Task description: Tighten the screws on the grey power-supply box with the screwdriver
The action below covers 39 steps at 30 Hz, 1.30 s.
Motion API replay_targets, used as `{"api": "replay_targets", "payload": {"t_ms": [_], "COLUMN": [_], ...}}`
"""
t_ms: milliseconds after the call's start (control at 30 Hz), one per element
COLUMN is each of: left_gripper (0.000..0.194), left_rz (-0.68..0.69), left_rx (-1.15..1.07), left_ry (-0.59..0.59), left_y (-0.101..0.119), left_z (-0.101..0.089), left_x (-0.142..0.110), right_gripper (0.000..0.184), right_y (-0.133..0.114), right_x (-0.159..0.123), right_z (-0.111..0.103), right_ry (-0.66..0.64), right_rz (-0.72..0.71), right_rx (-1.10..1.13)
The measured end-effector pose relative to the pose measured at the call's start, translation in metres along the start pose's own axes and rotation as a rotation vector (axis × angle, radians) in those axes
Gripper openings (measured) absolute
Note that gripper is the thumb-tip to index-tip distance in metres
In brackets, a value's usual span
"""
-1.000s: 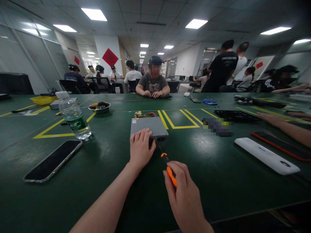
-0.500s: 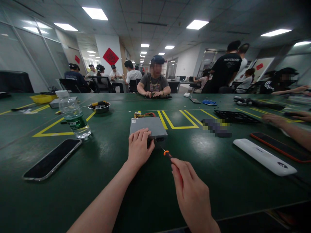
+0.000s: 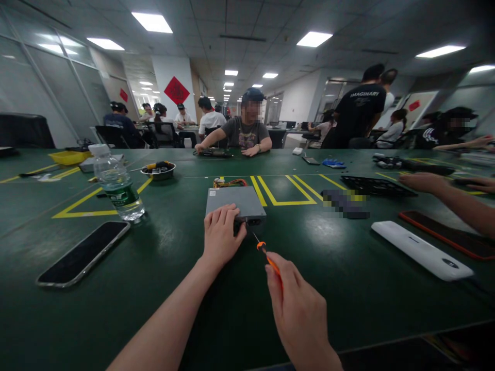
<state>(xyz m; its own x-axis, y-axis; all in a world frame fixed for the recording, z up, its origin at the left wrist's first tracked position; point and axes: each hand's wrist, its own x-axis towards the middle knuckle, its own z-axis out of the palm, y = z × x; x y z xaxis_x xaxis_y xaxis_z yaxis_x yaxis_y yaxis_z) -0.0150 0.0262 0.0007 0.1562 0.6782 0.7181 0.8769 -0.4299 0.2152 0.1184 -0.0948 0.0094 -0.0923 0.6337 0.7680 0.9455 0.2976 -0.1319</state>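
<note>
A grey computer power supply [image 3: 247, 198] lies flat on the green table, its socket side toward me and its coloured cables [image 3: 232, 183] bunched behind. My left hand [image 3: 221, 234] grips its near left corner, fingers over the top and thumb against the front face. In my right hand [image 3: 299, 301] is an orange and black screwdriver [image 3: 262, 248], held by the handle between thumb and fingers. The thin shaft points up and left at the lower front of the power supply, near the socket. Whether the tip touches a screw I cannot tell.
To the left are a phone [image 3: 85, 252], a water bottle [image 3: 121, 190] and a metal bowl [image 3: 158, 171] holding tools. At right lie a white device [image 3: 421, 250] and a dark orange-edged phone [image 3: 444, 234], near a co-worker's hand [image 3: 421, 183]. Another person [image 3: 247, 129] sits opposite.
My right hand and the screwdriver have shifted slightly left, and more orange handle shows. My left hand has stayed put. The person opposite has moved one arm and a dark object leftward.
</note>
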Motion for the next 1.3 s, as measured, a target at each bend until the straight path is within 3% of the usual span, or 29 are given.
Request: {"api": "replay_targets", "payload": {"t_ms": [133, 300, 433, 500, 700, 900, 1067, 1200, 1300], "left_gripper": [0.025, 0.025, 0.024, 0.024, 0.024, 0.024, 0.024, 0.024, 0.024], "left_rz": [-0.007, -0.003, 0.001, 0.002, 0.004, -0.003, -0.004, -0.005, -0.006], "left_rx": [0.004, 0.005, 0.0, 0.0, 0.004, -0.007, -0.014, -0.008, 0.001], "left_ry": [0.007, 0.008, 0.008, 0.008, 0.002, 0.009, 0.009, 0.0, -0.008], "left_y": [0.0, 0.0, 0.0, 0.0, -0.001, 0.0, 0.0, -0.001, -0.001], "left_z": [0.0, 0.0, 0.001, 0.001, 0.001, 0.001, 0.001, 0.002, 0.002], "left_x": [0.001, 0.001, 0.0, -0.001, -0.001, 0.0, 0.0, 0.0, 0.0], "right_gripper": [0.033, 0.029, 0.031, 0.031, 0.031, 0.014, 0.025, 0.021, 0.017], "right_y": [-0.003, -0.008, -0.004, -0.006, -0.009, 0.017, 0.033, 0.044, 0.05], "right_x": [0.002, 0.006, 0.009, 0.009, 0.008, 0.025, 0.032, 0.03, 0.027], "right_z": [-0.003, -0.002, -0.004, -0.004, -0.002, -0.006, -0.006, 0.005, 0.015], "right_ry": [-0.058, -0.03, -0.055, -0.093, -0.041, 0.034, -0.049, -0.067, -0.036], "right_rz": [0.02, -0.119, -0.002, -0.019, -0.322, -0.528, -0.635, -0.891, -0.89], "right_rx": [0.012, -0.015, -0.075, -0.088, -0.105, -0.104, -0.066, 0.043, 0.086]}}
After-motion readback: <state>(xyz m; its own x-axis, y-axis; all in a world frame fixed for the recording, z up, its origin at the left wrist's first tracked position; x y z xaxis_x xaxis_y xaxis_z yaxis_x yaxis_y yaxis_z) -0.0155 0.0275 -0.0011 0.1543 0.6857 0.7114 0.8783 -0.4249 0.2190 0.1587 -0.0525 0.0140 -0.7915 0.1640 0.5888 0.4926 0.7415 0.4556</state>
